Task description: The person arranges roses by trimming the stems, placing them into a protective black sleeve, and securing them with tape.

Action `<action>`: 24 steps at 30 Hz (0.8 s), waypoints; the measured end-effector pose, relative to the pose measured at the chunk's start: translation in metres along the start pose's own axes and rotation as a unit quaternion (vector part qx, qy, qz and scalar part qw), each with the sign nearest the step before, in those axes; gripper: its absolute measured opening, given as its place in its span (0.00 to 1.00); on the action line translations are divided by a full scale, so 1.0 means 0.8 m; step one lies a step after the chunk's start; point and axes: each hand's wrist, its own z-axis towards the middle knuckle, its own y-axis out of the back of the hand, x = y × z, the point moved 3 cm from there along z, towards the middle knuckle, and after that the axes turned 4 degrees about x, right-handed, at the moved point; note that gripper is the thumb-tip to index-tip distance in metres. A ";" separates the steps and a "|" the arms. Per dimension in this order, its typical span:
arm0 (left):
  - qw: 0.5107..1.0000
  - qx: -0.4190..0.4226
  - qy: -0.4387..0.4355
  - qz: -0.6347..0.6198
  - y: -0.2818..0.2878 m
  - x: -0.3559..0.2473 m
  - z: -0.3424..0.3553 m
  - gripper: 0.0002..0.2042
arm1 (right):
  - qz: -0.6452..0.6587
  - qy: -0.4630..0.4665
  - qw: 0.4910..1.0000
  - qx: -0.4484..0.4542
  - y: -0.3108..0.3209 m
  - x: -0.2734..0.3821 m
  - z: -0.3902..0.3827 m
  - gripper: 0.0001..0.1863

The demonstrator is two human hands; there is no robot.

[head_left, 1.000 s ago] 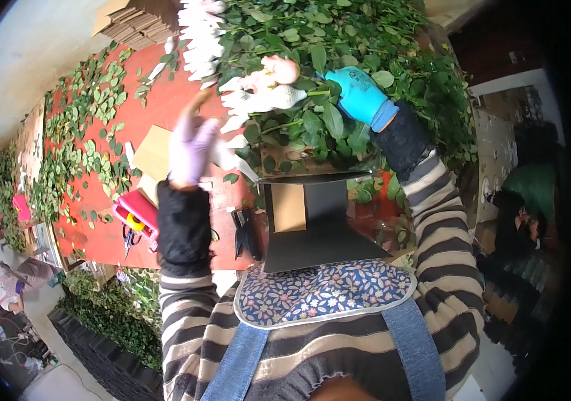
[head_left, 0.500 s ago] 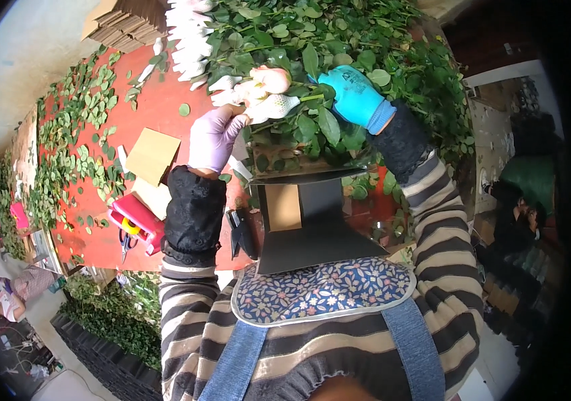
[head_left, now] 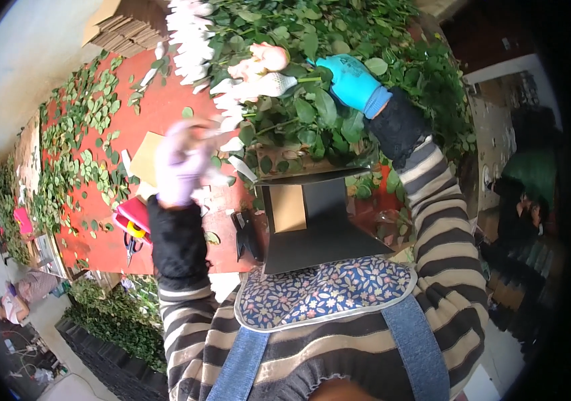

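Left of the right hand's (head_left: pixel 355 83) curled fingers lie the pink and white flowers (head_left: pixel 273 85), a stem running toward the palm, though its grip is hidden. Lower left of those fingers, the left hand (head_left: pixel 182 164) blurs, its opening and hold unclear, with the box (head_left: pixel 325 254) to its right.

Left glove (head_left: pixel 182 167): pale lilac, ten o'clock
Right glove (head_left: pixel 352 81): turquoise, dark marking, one o'clock
Cuffs (head_left: pixel 180 242): black, ruffled, at eight and two
Sleeves (head_left: pixel 447 230): black and beige stripes
Bib (head_left: pixel 325 294): floral navy, pale edging, six o'clock
Straps (head_left: pixel 413 347): blue denim, five and seven
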 end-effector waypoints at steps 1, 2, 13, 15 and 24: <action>0.992 0.045 -0.094 0.074 -0.023 -0.010 0.012 0.12 | 0.015 -0.031 0.998 0.050 0.007 0.010 0.010 0.20; 0.998 0.024 -0.031 0.057 -0.042 -0.010 0.018 0.16 | 0.008 -0.033 0.997 0.074 0.013 0.018 0.016 0.20; 0.903 0.021 -0.166 0.397 -0.077 -0.049 0.040 0.03 | -0.028 -0.015 0.997 0.071 0.008 0.014 -0.001 0.14; 0.921 -0.026 -0.167 0.352 -0.028 -0.024 0.023 0.05 | -0.017 -0.024 0.997 0.071 0.010 0.012 -0.005 0.07; 0.982 -0.097 0.138 0.087 0.058 0.133 -0.139 0.06 | 0.461 -0.031 0.883 0.080 0.066 -0.087 -0.006 0.22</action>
